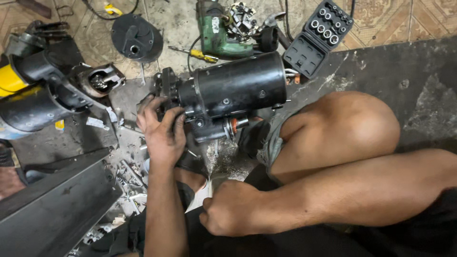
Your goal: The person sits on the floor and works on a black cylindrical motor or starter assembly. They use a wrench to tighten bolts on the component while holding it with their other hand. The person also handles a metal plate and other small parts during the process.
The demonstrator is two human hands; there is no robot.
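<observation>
While the left hand [162,131] grips the nose end of the black starter [228,93], the right hand [228,214] rests below it — clenched into a fist, holding nothing I can see. Lying on the floor [419,71], the starter runs its long axis left to right, nose pointing left, its smaller solenoid [216,127] slung along the near side. Room is tight: a green drill [219,33] lies just beyond the starter, a socket case [319,35] at its right end, another motor [35,93] well to its left, a bare knee [352,128] close on its near right. Grimy concrete, with patterned tile beyond the starter.
</observation>
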